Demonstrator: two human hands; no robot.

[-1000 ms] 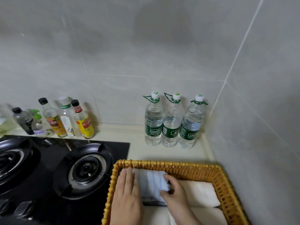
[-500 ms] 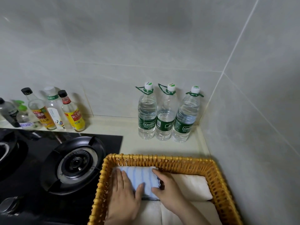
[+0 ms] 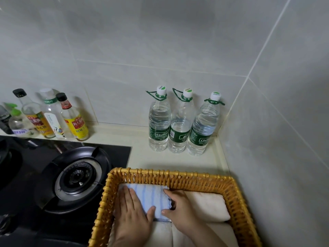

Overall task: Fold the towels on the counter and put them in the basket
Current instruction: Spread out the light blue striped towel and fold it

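basket (image 3: 178,176): near side cut off | blue towel (image 3: 151,196): partly under left hand (image 3: 132,213) | leftmost bottle (image 3: 4,119): cropped, perhaps dark

Left hand (image 3: 132,213): bare. Right hand (image 3: 179,209): bare. Both wrists: bare. Right forearm (image 3: 206,234): bare along the whole section in view. Clothing is out of view.

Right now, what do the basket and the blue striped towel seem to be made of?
The basket: woven wicker or rattan, judging by glossy yellow-brown plaited strands. The blue striped towel: soft terry cloth, probably cotton; its surface looks fuzzy and matte.
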